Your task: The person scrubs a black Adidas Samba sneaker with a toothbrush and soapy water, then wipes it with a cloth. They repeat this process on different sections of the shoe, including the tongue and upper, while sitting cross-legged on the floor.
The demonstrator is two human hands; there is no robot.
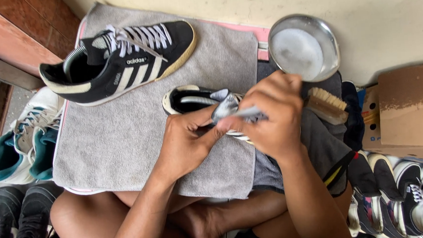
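A black sneaker (pixel 184 100) with white stripes lies on a grey towel (pixel 111 138), mostly hidden under my hands. My left hand (pixel 186 142) pinches the shoe's grey tongue or lace (pixel 227 106) between thumb and fingers. My right hand (pixel 274 113) grips the same shoe from above, fingers curled over its laces. The matching black sneaker (pixel 121 61) with white laces rests farther up the towel, apart from both hands.
A metal bowl (pixel 331 38) of soapy water stands at the upper right beside a wooden brush (pixel 327 104). A cardboard box (pixel 409 108) sits right. More shoes lie at the left (pixel 20 143) and lower right (pixel 403 191). My bare legs are crossed below.
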